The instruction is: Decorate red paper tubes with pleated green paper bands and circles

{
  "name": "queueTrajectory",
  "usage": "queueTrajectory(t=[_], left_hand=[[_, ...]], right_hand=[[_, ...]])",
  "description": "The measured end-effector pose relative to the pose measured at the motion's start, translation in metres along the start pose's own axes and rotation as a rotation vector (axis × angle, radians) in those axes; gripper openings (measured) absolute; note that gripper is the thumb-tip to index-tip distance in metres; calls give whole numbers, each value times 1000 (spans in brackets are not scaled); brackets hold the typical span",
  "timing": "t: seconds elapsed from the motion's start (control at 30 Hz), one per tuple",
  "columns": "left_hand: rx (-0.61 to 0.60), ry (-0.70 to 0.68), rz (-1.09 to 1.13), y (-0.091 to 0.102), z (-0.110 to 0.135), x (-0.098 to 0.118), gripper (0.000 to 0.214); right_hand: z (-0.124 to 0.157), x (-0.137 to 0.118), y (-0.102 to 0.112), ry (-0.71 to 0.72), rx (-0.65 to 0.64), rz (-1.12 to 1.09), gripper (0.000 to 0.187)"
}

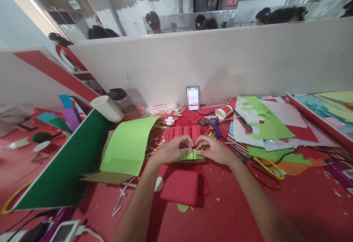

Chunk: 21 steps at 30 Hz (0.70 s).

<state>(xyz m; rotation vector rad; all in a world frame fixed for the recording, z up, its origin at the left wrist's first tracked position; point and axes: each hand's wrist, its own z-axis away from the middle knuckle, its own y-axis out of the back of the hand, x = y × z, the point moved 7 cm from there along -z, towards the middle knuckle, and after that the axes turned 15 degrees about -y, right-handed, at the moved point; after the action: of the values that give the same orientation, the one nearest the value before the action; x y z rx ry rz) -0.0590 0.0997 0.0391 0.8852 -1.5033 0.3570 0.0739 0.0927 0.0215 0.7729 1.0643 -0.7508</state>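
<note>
Both hands meet at a narrow strip of light green folded paper (191, 155) in the middle of the desk. My left hand (176, 149) pinches its left part, and my right hand (213, 150) pinches it close by, fingertips almost touching. Fingers partly hide the strip. Just behind it stand red paper rolls (183, 131) side by side. Nearer to me lies a soft-looking red block (180, 187), with pleated red paper (204, 185) partly under it. A white paper disc (158, 184) sits at its left edge.
Left stands a green board (66, 164), beside curved green paper (128, 146). A blue glue gun (216, 127), a paper cup (224, 111) and a phone (193, 98) are behind my hands. Right lie scissors (268, 166), a utility knife (244, 122) and paper sheets (284, 111).
</note>
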Motion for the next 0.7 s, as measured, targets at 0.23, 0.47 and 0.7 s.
queueTrajectory(t=[0.23, 0.47, 0.7], left_hand=[[-4, 11, -67, 3, 3, 0, 20], [-15, 1, -68, -4, -4, 4, 17], [-8, 35, -168, 3, 3, 1, 18]], right_hand=[[-1, 1, 0, 7, -6, -13, 18], [0, -1, -3, 29, -23, -18, 17], [-1, 1, -3, 22, -23, -38, 21]])
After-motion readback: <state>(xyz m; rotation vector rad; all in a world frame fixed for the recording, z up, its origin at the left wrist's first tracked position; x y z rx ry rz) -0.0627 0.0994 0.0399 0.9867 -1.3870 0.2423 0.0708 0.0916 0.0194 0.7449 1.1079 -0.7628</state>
